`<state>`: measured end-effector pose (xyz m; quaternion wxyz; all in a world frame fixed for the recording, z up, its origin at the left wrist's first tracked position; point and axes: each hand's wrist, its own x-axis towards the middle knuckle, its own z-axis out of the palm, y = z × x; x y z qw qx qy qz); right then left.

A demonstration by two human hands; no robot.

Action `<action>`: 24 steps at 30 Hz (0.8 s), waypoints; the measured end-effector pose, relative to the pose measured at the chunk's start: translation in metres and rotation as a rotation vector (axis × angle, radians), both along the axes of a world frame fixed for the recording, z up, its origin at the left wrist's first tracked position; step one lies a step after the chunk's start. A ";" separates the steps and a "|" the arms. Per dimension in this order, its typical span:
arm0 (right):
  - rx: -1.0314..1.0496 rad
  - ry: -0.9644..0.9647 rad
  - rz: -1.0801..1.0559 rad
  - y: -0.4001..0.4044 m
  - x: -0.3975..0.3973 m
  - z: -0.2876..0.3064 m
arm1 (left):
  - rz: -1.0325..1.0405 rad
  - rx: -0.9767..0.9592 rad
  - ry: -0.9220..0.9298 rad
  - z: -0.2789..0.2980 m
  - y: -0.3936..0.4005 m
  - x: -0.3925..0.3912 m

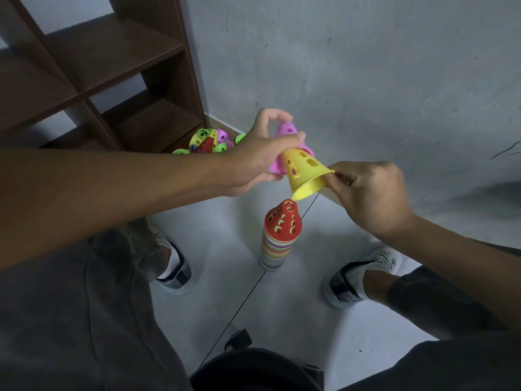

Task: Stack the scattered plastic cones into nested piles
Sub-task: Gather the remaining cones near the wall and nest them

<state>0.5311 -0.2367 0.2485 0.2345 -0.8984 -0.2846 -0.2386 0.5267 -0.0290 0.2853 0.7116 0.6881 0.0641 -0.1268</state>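
Left hand curled around pink cone, thumb and forefinger meeting above its tip. Yellow cone tilted, narrow end against left thumb, flared rim pinched by right hand. Directly below those fingers: nested pile, upright on floor, red-topped. Beyond left knuckles: loose cones heaped beside shelf.
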 end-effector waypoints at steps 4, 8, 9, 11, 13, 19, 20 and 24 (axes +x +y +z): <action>-0.047 -0.015 -0.051 0.000 -0.001 -0.001 | -0.024 -0.089 0.142 0.000 -0.003 -0.004; 0.019 0.098 -0.003 0.002 0.000 -0.001 | -0.070 -0.139 0.234 0.000 -0.003 -0.008; 0.055 0.135 0.003 0.003 -0.001 0.000 | -0.069 -0.153 0.239 0.000 -0.002 -0.007; 0.113 0.216 -0.010 0.006 -0.004 0.004 | -0.058 -0.164 0.238 -0.001 0.000 -0.006; 0.171 0.358 -0.040 0.009 -0.008 0.007 | -0.045 -0.157 0.222 -0.001 0.002 -0.003; 0.654 0.885 -0.001 0.018 -0.012 0.002 | -0.056 -0.071 0.150 -0.003 0.006 0.001; 0.693 0.935 0.013 0.018 -0.011 0.002 | -0.051 -0.054 0.131 -0.004 0.007 0.002; 0.497 0.913 0.041 0.012 -0.014 0.000 | -0.074 -0.009 0.040 -0.009 0.010 -0.002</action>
